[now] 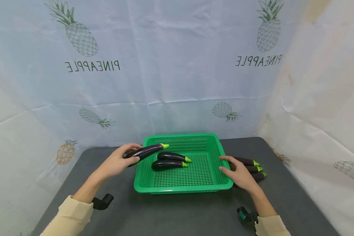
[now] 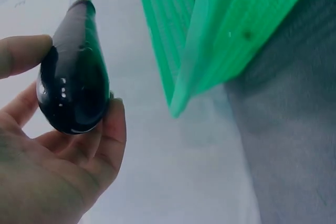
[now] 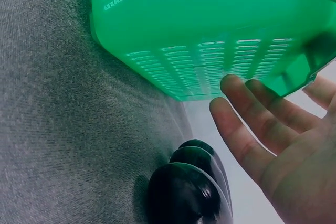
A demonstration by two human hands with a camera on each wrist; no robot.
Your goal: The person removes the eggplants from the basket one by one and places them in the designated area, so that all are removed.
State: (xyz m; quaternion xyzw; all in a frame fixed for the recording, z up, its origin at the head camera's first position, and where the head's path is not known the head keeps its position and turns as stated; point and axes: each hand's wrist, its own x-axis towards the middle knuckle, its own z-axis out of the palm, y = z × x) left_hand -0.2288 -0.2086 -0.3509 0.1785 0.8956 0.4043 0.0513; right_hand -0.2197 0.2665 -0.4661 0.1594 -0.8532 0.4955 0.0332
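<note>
Because the left hand (image 1: 115, 164) pinched a glossy eggplant (image 1: 148, 150), the right hand (image 1: 239, 173) spread at the basket (image 1: 183, 189), we judged slippage possible.

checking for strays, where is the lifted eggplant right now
In the head view, the lifted eggplant is left of centre, held by the left hand; it appears across the left edge of the green basket, near the two eggplants inside.
</note>
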